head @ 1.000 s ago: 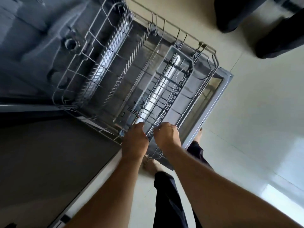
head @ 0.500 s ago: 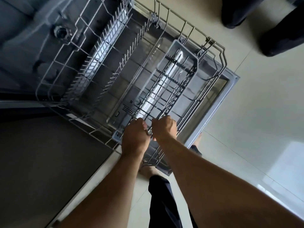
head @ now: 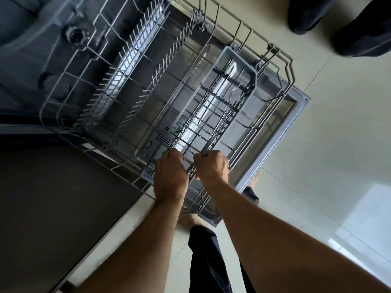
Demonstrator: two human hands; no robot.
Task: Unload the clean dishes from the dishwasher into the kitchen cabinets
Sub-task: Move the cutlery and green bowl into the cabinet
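Observation:
The dishwasher's lower wire rack (head: 286, 66) is pulled out over the open door (head: 297, 115). A grey cutlery tray (head: 233, 57) lies in the rack's right half, with thin metal cutlery (head: 214, 132) lying lengthwise in it. Both hands are at the tray's near end. My left hand (head: 171, 174) is curled there, knuckles up, its fingers closed around cutlery handles. My right hand (head: 211, 166) pinches a long thin utensil that slants between the two hands. The fingertips are hidden. The rack's plate tines (head: 135, 60) hold no dishes.
A dark cabinet front (head: 53, 208) stands to the left of the dishwasher. Pale tiled floor (head: 328, 166) spreads to the right. My dark trouser leg (head: 207, 261) and a bare foot are below the door's corner. Dark shapes (head: 359, 28) sit at the top right.
Both hands have stayed at the tray's near end and closed in towards each other. The right hand now has a thin utensil raised at a slant. The camera has shifted slightly.

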